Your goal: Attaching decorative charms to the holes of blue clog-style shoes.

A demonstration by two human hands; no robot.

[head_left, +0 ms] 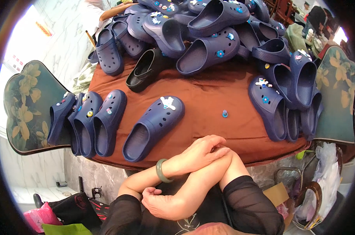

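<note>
My arms are crossed at the table's near edge. My left hand, with a green bangle on its wrist, lies over my right forearm near the elbow, its fingers bent around it. Lower down, my right hand rests curled beside my left elbow; its palm is hidden, and nothing shows in its fingers. In front of me lies a single dark blue clog with a white figure charm on its toe. A small blue charm sits on the brown cloth to its right.
Blue clogs with charms stand in a row at left and a stack at right. Behind are a black clog and a large heap of clogs. Patterned chair backs flank the cloth-covered table. Another person's arm shows far left.
</note>
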